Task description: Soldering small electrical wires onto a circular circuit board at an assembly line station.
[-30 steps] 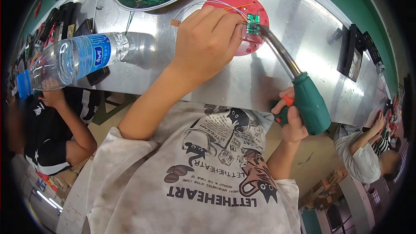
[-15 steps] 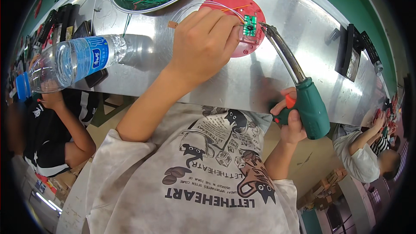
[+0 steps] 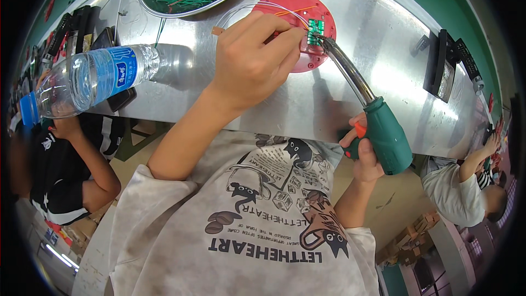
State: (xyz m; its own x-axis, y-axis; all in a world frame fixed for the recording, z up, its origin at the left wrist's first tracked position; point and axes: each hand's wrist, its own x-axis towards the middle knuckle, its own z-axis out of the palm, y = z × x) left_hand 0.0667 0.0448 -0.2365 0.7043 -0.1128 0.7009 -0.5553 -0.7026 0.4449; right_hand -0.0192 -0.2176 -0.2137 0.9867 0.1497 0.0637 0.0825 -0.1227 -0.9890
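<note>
A green circuit board (image 3: 316, 26) lies on a round red plastic disc (image 3: 276, 1). My left hand (image 3: 255, 57) is closed beside the board's left edge, thumb and forefinger pinching what looks like a thin wire end; the fingers partly hide it. Pale thin wires (image 3: 241, 6) arc behind this hand to the board. In my right hand (image 3: 362, 151) is a soldering gun (image 3: 388, 137) with a green handle and red trigger, fingers wrapped round its grip. Its metal tip reaches the board's lower right part; whether it touches cannot be made out.
A metal bowl (image 3: 143, 1) of cut green, yellow and red wires stands at the far left. A water bottle (image 3: 87, 79) is at the left. A black device (image 3: 442, 68) rests on the metal table (image 3: 378, 38) at the right. Co-workers sit on both sides.
The soldering gun's tip has moved left and slightly nearer me, from beside the board onto its lower right part. My left hand has barely shifted.
</note>
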